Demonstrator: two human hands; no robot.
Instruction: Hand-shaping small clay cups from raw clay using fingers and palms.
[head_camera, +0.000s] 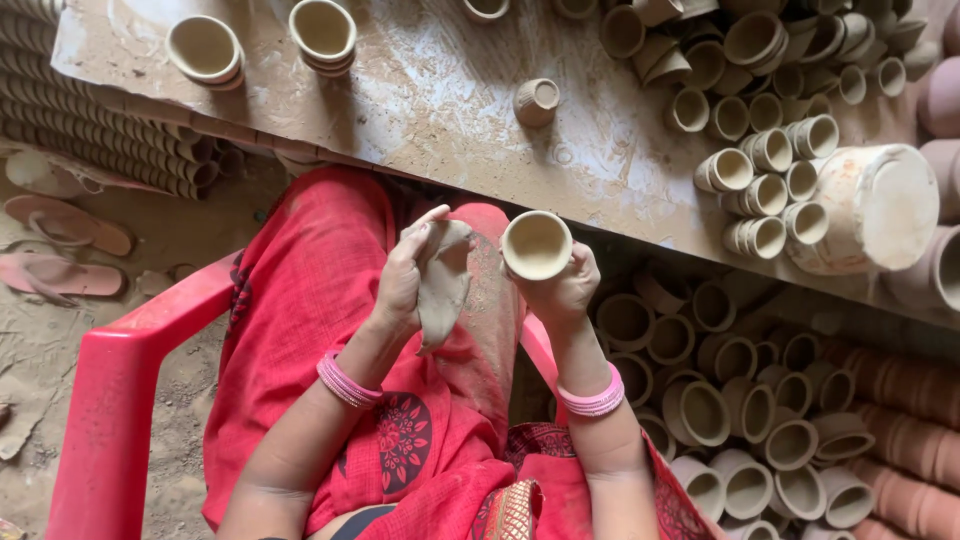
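Observation:
My right hand (563, 290) grips a small pale clay cup (536, 245), its open mouth facing up toward me. My left hand (405, 275) holds a grey, clay-smeared cloth (443, 285) that hangs down over my red-clad lap. The two hands are close together, just below the edge of a clay-stained wooden board (440, 90). The cloth and the cup are a little apart.
Several clay cups lie on the board: two stacks (205, 50) at the upper left, one cup (536, 100) in the middle, many at the right beside a large overturned pot (870, 205). More cups (760, 440) pile on the floor at right. A red plastic chair arm (110, 400) and sandals (60, 250) are at left.

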